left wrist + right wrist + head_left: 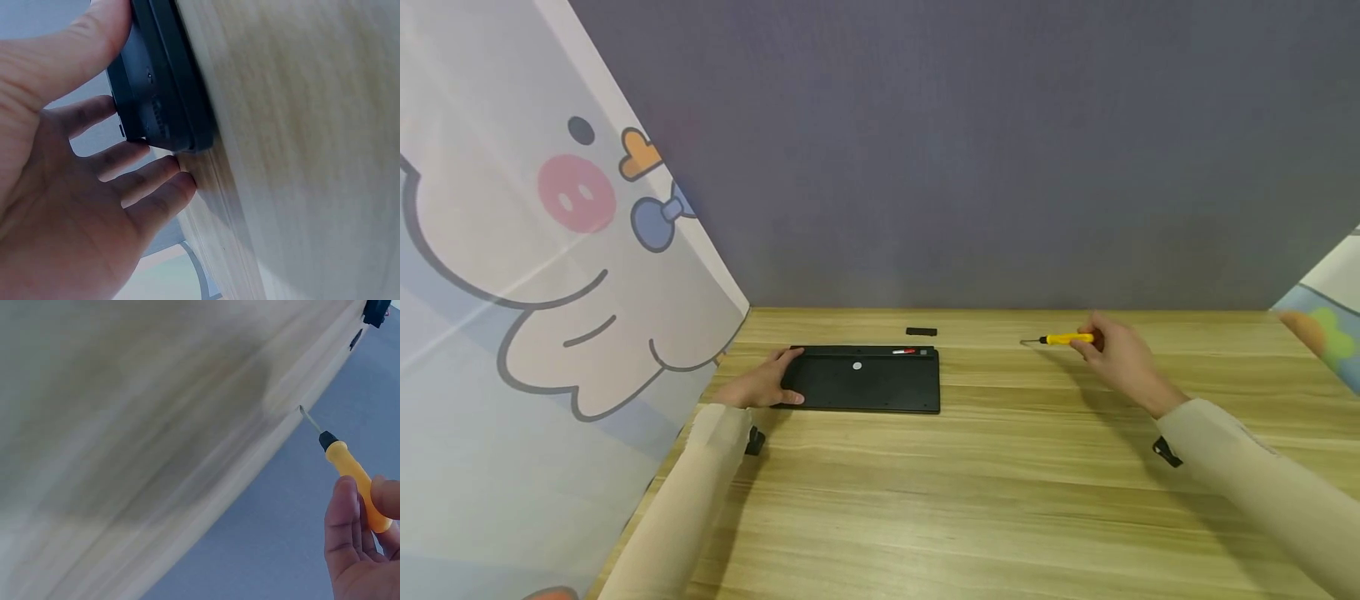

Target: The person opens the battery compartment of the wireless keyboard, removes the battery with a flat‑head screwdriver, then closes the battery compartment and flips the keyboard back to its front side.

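Observation:
A black keyboard [865,382] lies face down on the wooden table [1000,492], with a red and white part [904,352] showing in a slot at its back edge. My left hand [767,383] rests on the keyboard's left end, with the thumb on its underside [156,94] and the fingers [137,187] fairly straight by the corner. My right hand [1116,354] pinches a yellow-handled screwdriver [1063,338] above the table's back right. Its tip points left. In the right wrist view the screwdriver [353,472] is held between thumb and fingers [344,519].
A small black cover [921,332] lies just behind the keyboard. A cartoon-printed curtain [535,250] closes off the left side, and another [1322,317] hangs at the far right. A grey wall [970,150] stands behind the table.

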`<move>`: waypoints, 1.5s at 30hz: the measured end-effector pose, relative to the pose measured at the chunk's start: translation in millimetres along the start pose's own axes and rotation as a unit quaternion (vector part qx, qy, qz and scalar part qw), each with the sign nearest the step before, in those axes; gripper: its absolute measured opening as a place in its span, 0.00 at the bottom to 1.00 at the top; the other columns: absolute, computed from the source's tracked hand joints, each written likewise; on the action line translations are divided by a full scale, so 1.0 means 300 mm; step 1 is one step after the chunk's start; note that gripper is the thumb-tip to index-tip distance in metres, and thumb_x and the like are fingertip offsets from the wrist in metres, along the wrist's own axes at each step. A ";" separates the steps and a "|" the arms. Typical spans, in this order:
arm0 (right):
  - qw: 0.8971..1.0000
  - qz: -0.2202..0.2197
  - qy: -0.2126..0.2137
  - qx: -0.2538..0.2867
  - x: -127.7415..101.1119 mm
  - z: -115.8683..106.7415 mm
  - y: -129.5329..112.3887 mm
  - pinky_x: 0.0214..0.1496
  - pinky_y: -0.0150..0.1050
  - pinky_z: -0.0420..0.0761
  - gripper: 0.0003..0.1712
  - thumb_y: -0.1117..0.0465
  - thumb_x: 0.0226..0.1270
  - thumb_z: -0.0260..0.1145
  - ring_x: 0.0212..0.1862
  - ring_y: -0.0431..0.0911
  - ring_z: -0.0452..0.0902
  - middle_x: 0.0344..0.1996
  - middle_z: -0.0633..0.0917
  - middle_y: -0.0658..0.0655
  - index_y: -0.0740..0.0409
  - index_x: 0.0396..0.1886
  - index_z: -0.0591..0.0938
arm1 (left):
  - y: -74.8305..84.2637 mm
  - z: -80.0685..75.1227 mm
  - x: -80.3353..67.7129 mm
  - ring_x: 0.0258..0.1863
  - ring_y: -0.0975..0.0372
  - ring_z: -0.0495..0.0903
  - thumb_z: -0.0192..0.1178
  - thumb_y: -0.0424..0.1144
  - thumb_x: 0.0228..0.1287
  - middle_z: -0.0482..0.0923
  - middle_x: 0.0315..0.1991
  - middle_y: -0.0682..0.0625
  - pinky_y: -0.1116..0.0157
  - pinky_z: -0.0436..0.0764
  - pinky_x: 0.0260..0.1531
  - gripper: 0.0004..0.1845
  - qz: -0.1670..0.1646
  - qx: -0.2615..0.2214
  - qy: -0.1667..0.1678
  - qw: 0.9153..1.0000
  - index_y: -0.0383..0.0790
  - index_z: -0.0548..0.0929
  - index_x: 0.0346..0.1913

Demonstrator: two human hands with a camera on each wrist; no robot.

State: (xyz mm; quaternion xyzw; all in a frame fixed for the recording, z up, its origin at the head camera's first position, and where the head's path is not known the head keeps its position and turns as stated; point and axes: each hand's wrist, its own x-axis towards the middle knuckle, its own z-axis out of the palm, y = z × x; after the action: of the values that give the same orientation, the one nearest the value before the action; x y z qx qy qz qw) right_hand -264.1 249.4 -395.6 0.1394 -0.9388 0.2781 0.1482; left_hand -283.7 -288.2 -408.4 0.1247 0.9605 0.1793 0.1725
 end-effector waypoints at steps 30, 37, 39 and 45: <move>0.976 0.081 -0.188 -0.070 -0.152 0.057 -0.035 0.10 0.35 0.61 0.31 0.59 0.57 0.57 0.11 0.41 0.59 0.15 0.71 0.53 0.74 0.55 0.61 | -0.003 0.000 -0.004 0.58 0.41 0.52 0.62 0.51 0.46 0.36 0.64 0.37 0.47 0.64 0.45 0.49 0.004 -0.001 -0.003 1.000 0.49 0.44 0.67; 0.979 0.068 -0.180 -0.066 -0.155 0.059 -0.035 0.12 0.36 0.62 0.29 0.60 0.58 0.55 0.13 0.43 0.62 0.19 0.72 0.56 0.76 0.52 0.60 | -0.007 0.000 -0.005 0.58 0.42 0.52 0.62 0.51 0.47 0.36 0.64 0.38 0.47 0.64 0.45 0.48 0.007 0.000 0.005 1.000 0.50 0.44 0.67; 0.979 0.068 -0.180 -0.065 -0.155 0.058 -0.037 0.11 0.36 0.62 0.29 0.60 0.58 0.55 0.12 0.43 0.62 0.19 0.72 0.56 0.76 0.53 0.60 | -0.009 0.000 -0.006 0.58 0.42 0.52 0.62 0.52 0.47 0.36 0.64 0.38 0.47 0.64 0.45 0.48 0.008 0.002 0.005 1.000 0.50 0.44 0.67; 0.977 0.074 -0.186 -0.079 -0.151 0.051 -0.043 0.09 0.34 0.60 0.34 0.56 0.59 0.55 0.09 0.40 0.59 0.12 0.69 0.53 0.74 0.57 0.55 | -0.013 0.001 -0.008 0.59 0.42 0.51 0.62 0.53 0.46 0.36 0.65 0.38 0.47 0.64 0.45 0.49 0.003 0.003 0.003 1.000 0.50 0.44 0.67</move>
State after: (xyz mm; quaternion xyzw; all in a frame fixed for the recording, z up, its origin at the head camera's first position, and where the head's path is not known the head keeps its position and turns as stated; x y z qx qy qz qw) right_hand -221.2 238.5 -417.8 0.1070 -0.9765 0.1828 -0.0398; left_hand -282.0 -292.4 -409.6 0.1278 0.9611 0.1779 0.1683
